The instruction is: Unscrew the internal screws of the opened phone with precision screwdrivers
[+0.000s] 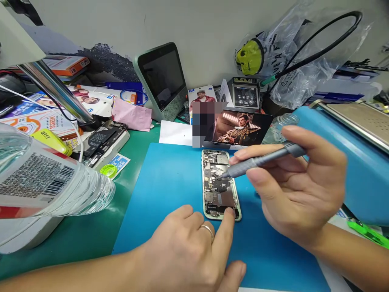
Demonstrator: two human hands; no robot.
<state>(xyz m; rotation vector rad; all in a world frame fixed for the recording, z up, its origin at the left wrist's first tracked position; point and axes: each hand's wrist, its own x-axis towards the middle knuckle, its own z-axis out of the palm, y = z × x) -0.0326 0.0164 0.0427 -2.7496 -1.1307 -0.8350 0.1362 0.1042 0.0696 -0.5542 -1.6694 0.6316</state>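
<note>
An opened phone [219, 184] with its insides exposed lies on a blue mat [170, 194]. My right hand [299, 186] is closed round a grey screwdriver [258, 161], whose tip touches the phone's middle. My left hand [188, 251] rests flat on the mat with fingers spread. Its index fingertip presses the phone's near end. A ring sits on one finger.
A clear water bottle [45, 182] lies at the left beside a yellow-green cap [108, 170]. Another opened phone [101, 142] sits behind it. A small screen device [162, 79], a propped phone showing video [240, 129] and a blue machine [349, 154] stand around.
</note>
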